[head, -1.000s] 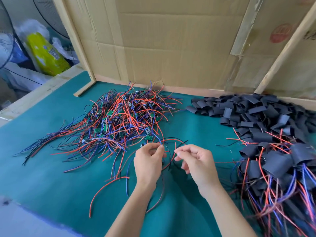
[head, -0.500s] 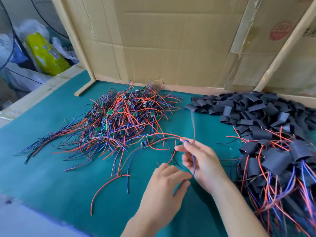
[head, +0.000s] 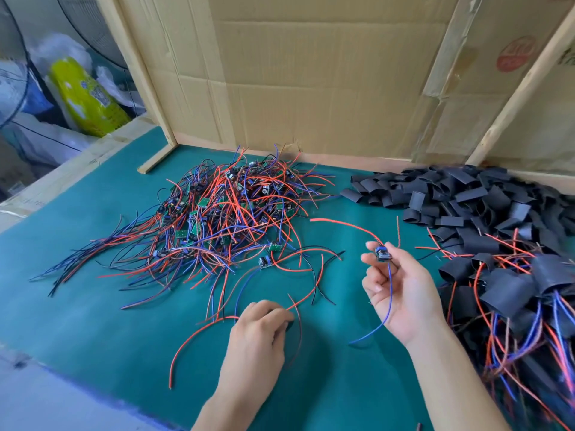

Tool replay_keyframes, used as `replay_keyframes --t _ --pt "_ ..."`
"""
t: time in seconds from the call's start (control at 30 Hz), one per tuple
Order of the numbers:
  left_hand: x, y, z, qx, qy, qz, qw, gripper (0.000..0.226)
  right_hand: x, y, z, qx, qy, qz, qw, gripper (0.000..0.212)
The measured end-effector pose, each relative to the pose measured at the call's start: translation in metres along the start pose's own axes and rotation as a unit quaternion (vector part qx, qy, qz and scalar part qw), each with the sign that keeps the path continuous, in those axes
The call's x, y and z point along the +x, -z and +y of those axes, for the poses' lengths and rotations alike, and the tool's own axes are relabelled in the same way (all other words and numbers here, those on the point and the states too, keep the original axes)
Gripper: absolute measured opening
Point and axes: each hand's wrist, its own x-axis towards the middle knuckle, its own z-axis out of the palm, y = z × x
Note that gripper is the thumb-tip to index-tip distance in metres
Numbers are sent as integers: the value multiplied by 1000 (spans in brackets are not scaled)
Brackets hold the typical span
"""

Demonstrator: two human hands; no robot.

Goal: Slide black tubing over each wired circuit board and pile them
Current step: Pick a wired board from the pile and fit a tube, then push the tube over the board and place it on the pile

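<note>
My right hand [head: 401, 290] is raised palm-up over the green mat [head: 93, 306] and pinches a small wired circuit board [head: 382, 254] at the fingertips. The board's red wire arcs up to the left and its blue wire hangs down across the palm. My left hand [head: 259, 334] lies knuckles-up on the mat, fingers curled over a loose red wire and a dark wire [head: 199, 334]. The tangle of bare wired boards [head: 224, 219] lies behind it. Loose black tubing pieces [head: 451, 197] are heaped at the back right. The pile of sleeved boards [head: 510, 290] sits right of my right hand.
Cardboard walls [head: 311, 88] and wooden battens [head: 146, 76] close off the back of the mat. A single board with trailing wires [head: 264, 262] lies between the tangle and my hands. A yellow packet [head: 87, 98] and bags sit beyond the left edge.
My right hand has lifted the board out of the tangle and turned palm-up. My left hand has let go of that board's wires and dropped onto loose wires on the mat.
</note>
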Motion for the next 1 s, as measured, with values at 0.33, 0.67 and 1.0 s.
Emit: replay_keyframes --t 0.33,0.67,1.0 --pt "-32 30 -4 17 6 94 995 22 1 -1 4 -9 -4 9 1000 38" --pt "-58 8 -17 168 -92 115 975 36 -3 -4 8 -23 -19 17 999 35" --pt "-13 13 3 92 63 7 994 21 -10 -11 12 -64 -31 -39 997 21"
